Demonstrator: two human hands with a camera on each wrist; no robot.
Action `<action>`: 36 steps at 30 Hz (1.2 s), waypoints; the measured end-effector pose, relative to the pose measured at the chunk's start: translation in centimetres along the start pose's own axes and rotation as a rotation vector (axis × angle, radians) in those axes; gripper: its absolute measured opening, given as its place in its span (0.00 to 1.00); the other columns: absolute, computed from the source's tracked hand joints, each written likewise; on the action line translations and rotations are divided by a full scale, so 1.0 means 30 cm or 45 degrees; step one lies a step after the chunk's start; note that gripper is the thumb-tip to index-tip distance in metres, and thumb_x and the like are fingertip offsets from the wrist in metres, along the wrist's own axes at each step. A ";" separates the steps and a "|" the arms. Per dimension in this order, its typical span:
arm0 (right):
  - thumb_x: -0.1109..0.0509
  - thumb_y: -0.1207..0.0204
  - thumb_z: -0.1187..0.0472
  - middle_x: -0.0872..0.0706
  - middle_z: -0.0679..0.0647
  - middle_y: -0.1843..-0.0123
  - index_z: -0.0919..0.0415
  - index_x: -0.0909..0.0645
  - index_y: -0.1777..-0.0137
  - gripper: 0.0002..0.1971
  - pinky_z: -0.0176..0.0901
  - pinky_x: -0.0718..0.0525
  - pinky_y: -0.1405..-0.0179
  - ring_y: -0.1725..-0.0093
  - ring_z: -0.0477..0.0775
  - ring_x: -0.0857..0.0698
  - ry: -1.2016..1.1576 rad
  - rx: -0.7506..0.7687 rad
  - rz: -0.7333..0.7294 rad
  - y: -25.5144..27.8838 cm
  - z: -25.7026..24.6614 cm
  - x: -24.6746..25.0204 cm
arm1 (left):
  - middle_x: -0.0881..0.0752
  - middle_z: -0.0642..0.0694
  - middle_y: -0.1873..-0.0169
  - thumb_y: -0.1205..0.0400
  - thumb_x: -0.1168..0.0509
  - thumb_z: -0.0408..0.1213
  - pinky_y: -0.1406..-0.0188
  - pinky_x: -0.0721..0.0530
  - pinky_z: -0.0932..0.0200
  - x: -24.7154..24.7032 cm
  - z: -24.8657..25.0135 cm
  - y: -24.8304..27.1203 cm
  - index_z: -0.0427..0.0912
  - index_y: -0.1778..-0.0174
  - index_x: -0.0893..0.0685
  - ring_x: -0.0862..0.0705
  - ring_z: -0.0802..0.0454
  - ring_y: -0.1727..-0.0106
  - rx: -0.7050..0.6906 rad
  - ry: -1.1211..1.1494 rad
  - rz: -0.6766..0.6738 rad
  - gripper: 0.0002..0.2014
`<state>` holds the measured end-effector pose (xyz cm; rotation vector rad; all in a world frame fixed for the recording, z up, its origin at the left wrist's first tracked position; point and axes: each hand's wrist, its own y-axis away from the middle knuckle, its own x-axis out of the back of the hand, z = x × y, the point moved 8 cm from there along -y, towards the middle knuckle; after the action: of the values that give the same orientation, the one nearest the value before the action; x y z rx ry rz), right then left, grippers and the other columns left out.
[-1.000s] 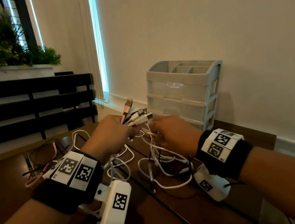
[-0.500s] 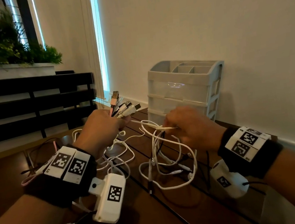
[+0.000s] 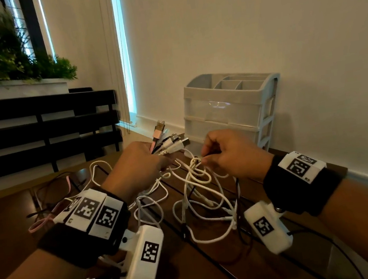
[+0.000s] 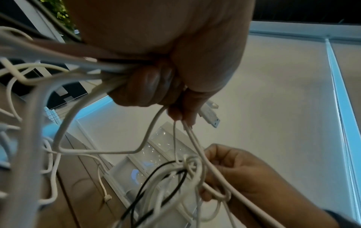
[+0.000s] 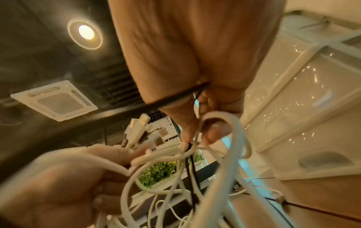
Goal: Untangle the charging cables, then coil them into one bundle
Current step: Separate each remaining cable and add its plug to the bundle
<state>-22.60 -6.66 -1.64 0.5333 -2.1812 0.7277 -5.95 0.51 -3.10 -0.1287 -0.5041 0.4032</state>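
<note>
My left hand [image 3: 138, 167] is a fist round a bunch of cable ends; several USB plugs [image 3: 169, 140], one pink, the rest white, fan up out of it. The left wrist view has its fingers [image 4: 154, 83] curled tight on the white cords. From that fist, white cables [image 3: 199, 191] hang in tangled loops down to the table. My right hand [image 3: 229, 154] pinches a knot [image 3: 197, 162] in the white cords just right of the fist. Thumb and forefinger [image 5: 213, 132] close on a white loop crossed by a black cord [image 5: 192, 163].
A grey plastic drawer organiser [image 3: 228, 109] stands against the wall right behind the hands. More cables, black and pink [image 3: 45, 206], lie on the dark wooden table [image 3: 197, 274] at the left. A black slatted bench [image 3: 40, 133] and a planter lie beyond the table.
My right hand pulled away to the right along a white cord, then came back in toward the fist and now pinches the knot. The left fist rose slightly with the plugs.
</note>
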 end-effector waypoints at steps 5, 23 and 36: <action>0.26 0.25 0.62 0.16 0.47 0.59 0.55 0.19 0.58 0.04 0.27 0.28 0.70 0.62 0.41 0.20 0.145 0.034 0.210 -0.007 -0.026 0.031 | 0.20 0.51 0.80 0.23 0.26 0.41 0.81 0.31 0.65 -0.010 0.022 0.010 0.44 0.70 0.17 0.27 0.63 0.87 -0.088 -0.123 0.003 0.11; 0.27 0.24 0.62 0.11 0.54 0.59 0.63 0.15 0.60 0.06 0.52 0.13 0.54 0.55 0.52 0.13 0.322 -0.175 0.004 -0.036 0.031 0.084 | 0.17 0.44 0.72 0.23 0.27 0.40 0.75 0.28 0.61 -0.025 0.013 0.009 0.42 0.65 0.14 0.24 0.52 0.74 -0.091 -0.270 -0.074 0.07; 0.30 0.21 0.58 0.13 0.52 0.59 0.57 0.16 0.58 0.06 0.44 0.16 0.56 0.60 0.47 0.16 0.392 -0.088 -0.070 -0.021 0.020 0.055 | 0.15 0.45 0.67 0.22 0.29 0.39 0.73 0.27 0.61 -0.034 0.006 0.001 0.50 0.65 0.18 0.21 0.51 0.70 -0.125 -0.337 -0.079 0.07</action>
<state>-23.59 -7.75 -0.47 0.4143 -1.8912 0.6557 -6.86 0.13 -3.40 -0.1547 -0.7873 0.3366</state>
